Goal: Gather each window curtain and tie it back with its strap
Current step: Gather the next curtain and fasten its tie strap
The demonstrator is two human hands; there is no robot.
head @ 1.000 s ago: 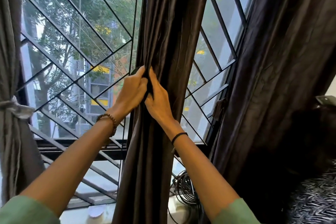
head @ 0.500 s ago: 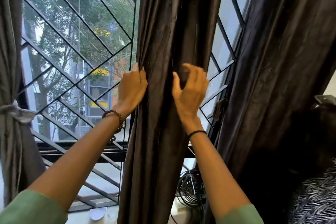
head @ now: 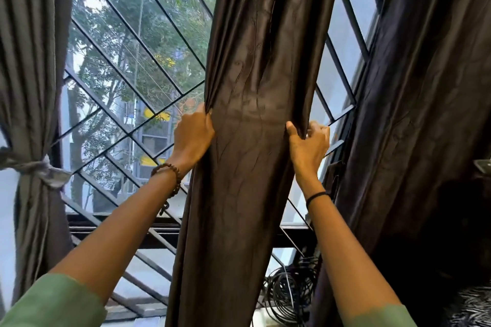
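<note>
The fingers [head: 318, 130] of the right hand [head: 308, 143] are curled round the right edge of the middle curtain [head: 252, 87], with the thumb on its front face. The left hand [head: 192, 138] grips the left edge at about the same height; its fingertips are hidden behind the cloth.

Change: one second ago both hands met at the front centre of this curtain. The right hand has since travelled to the right edge and the left hand has shifted outward, so the full width of the panel now lies between them.

Significance: the panel is bracketed for gathering and is probably ready to be drawn into one bundle. No strap for it is visible, and neither hand holds one.

The left curtain [head: 29, 74] is already cinched by its strap [head: 34, 167]. The right curtain [head: 425, 87] hangs loose. Behind them stands the window grille [head: 148, 42]; a cable coil [head: 289, 292] lies below.
</note>
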